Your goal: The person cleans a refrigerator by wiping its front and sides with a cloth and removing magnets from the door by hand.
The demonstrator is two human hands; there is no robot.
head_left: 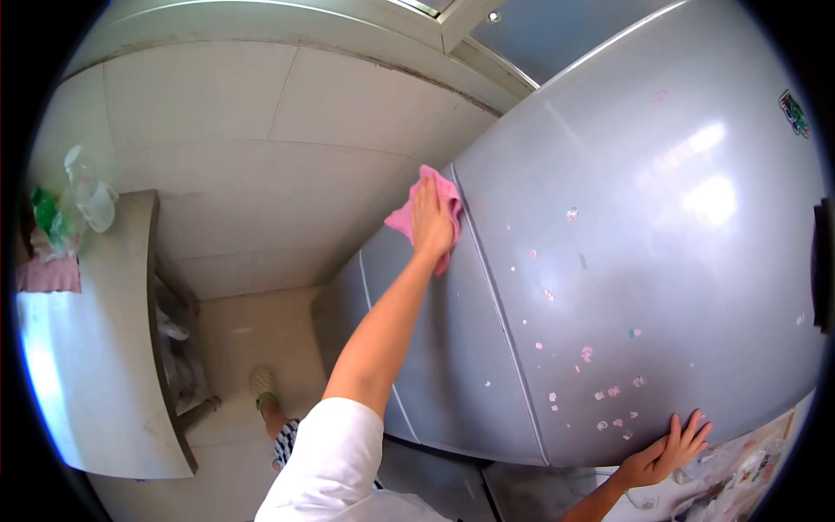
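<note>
My left hand point(432, 224) presses a pink cloth point(448, 196) against the grey refrigerator door point(474, 348), close to the seam between two door panels. The fingers lie along the cloth, and its edges stick out on both sides of the hand. My right hand point(665, 452) rests on the side edge of the large refrigerator panel point(626, 261) at the lower right, fingers spread and holding nothing. Small pink and white sticker remnants point(613, 391) dot this panel, mostly near my right hand.
To the left stands a metal table point(122, 348) with a clear plastic bottle point(91, 196), a green bottle point(52, 217) and a folded pink cloth point(48, 274). A tiled wall point(261, 165) is behind. My foot point(263, 383) is on the floor. Plastic bags point(731, 470) lie at the lower right.
</note>
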